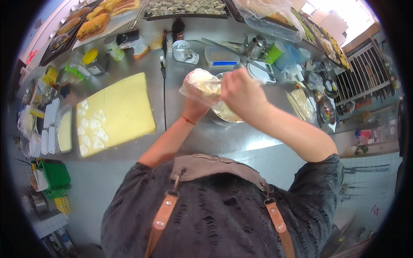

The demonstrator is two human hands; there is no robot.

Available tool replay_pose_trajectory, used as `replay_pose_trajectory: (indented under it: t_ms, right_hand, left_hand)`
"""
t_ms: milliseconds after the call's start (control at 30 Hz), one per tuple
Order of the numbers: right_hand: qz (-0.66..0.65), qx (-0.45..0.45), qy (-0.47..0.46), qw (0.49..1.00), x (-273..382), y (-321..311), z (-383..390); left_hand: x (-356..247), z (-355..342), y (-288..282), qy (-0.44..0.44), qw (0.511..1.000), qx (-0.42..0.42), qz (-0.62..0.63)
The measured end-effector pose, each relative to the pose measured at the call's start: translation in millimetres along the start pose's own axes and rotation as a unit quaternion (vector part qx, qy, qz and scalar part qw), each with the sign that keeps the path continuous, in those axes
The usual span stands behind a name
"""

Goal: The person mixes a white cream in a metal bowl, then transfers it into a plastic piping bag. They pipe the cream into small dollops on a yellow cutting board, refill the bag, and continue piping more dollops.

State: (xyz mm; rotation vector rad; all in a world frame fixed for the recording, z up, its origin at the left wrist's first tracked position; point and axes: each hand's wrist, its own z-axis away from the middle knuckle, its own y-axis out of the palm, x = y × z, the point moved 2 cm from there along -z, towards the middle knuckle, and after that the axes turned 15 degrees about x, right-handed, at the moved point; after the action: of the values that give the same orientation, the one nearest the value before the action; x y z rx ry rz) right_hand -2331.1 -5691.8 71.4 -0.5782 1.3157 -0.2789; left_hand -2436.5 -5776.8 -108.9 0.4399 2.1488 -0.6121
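Note:
Above the middle of the steel worktop, my left hand (pixel 196 107) is wrapped round a clear plastic piping bag (pixel 192 91), its top spread wide. White cream (pixel 204 76) fills the mouth of the bag. My right hand (pixel 243 88) is a closed fist at the bag's right edge; what it grips is blurred and mostly hidden. Partly covered by both hands, a round metal bowl (pixel 216 118) with pale cream in it stands underneath. To the left lies a rectangular yellow sponge sheet (pixel 129 109), with several white cream dabs (pixel 92 126) along its left side.
Behind my hands stand a metal cup (pixel 181 50), a lidded plastic box (pixel 221 57), a white scale (pixel 263 71) and a steel pot (pixel 256 46). A black cable (pixel 164 94) runs beside the sponge. Trays of baked goods (pixel 187 9) sit on the shelf above.

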Motion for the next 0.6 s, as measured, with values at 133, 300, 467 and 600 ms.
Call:
replay_pose_trajectory:
  t_ms: [133,300,467,600]
  right_hand:
    - [0.243,-0.081,-0.016,0.967,27,-11,8]
    - [0.257,-0.152,-0.011,0.954,3,-17,36]
    - [-0.14,-0.055,0.055,0.987,-80,3,72]
    - [-0.138,0.033,0.026,0.989,-78,98,33]
  left_hand:
    - [13,-6,-7,0.048,0.989,-0.016,-0.138]
    - [30,7,-19,-0.001,0.992,0.001,-0.126]
    - [23,22,-36,0.014,0.987,-0.08,-0.141]
    - [4,33,-56,0.01,0.998,-0.067,0.011]
